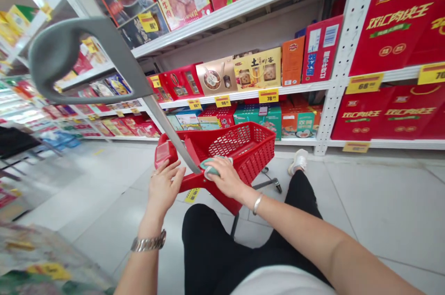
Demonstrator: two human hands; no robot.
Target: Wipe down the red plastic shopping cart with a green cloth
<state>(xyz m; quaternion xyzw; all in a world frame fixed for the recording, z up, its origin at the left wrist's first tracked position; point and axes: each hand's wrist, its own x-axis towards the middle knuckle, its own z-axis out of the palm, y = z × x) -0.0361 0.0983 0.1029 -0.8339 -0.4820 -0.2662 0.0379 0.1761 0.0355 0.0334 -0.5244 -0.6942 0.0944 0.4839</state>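
A red plastic shopping cart with perforated basket walls stands in front of me, its grey handle rising on a metal bar to the upper left. My right hand presses a folded green cloth onto the cart's red rim, close to the foot of the bar. Part of the cloth is hidden beneath the fingers. On the other side of the bar, my left hand rests at the cart's red corner with its fingers stretched out and nothing in them.
Shelves with boxed goods, such as a yellow gift box, run behind the cart. Large red boxes fill the shelves at right. A wheel shows under the basket. Blurred goods lie at the lower left, beside the tiled floor.
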